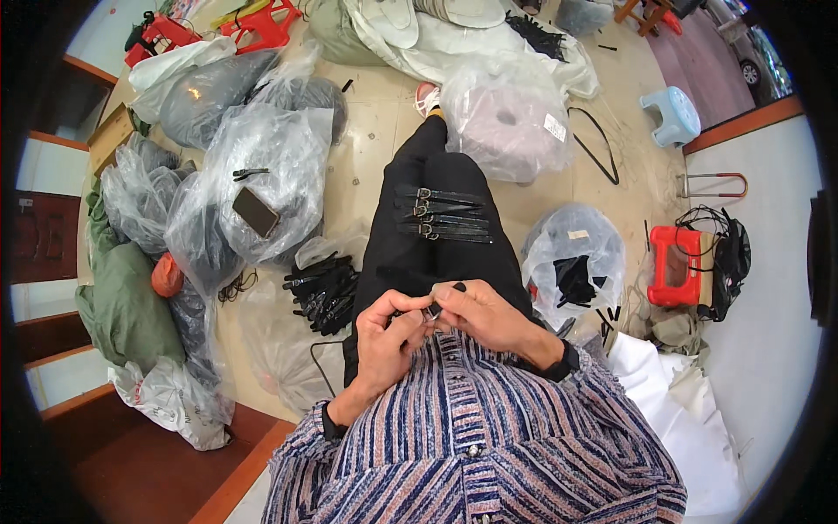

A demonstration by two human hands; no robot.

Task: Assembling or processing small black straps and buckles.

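Both my hands meet above my lap, fingers pinched around a small black strap with a silver buckle (431, 311). My left hand (386, 336) grips it from the left, thumb and forefinger at the buckle. My right hand (489, 319) closes on its other side, and a dark end pokes out above those fingers. Much of the strap is hidden by the fingers. Across my thighs lie several finished-looking black buckled straps (445, 214), side by side. By my left leg, a heap of black straps (323, 293) rests on see-through plastic.
On the left, plastic-wrapped bundles (262, 153) carry a phone (256, 212). A wrapped roll (504, 122) stands beyond my knees. To the right are a plastic bag with black pieces (576, 236), a red stool (674, 266) and a blue stool (672, 116).
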